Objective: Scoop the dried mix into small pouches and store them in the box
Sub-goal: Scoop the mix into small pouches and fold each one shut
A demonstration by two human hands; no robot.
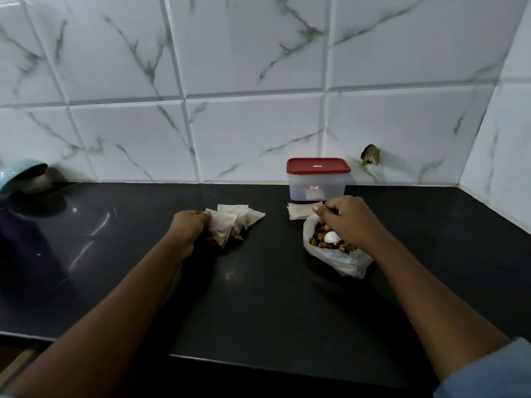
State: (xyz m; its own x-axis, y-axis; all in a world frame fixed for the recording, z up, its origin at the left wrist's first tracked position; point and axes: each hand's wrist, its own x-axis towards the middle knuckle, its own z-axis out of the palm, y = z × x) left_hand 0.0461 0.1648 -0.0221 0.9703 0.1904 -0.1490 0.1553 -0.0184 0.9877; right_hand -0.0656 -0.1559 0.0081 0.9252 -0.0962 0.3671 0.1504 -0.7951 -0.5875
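On the black counter, my left hand (188, 225) grips the edge of a filled white pouch (222, 228) that lies among several filled pouches (247, 215). My right hand (343, 218) holds the handle of a white spoon (332, 237), whose bowl rests in the dried mix (326, 244) inside an open plastic bag (342, 261). A few flat pouches (298, 211) lie just behind the bag. The clear box with a red lid (317, 165) stands shut against the tiled wall, behind my right hand.
A pale blue bowl (20, 175) lies tipped at the far left by the wall. A dark purple object (20, 234) sits in front of it. The black counter (273, 297) meets the wall at the right and has its front edge near me.
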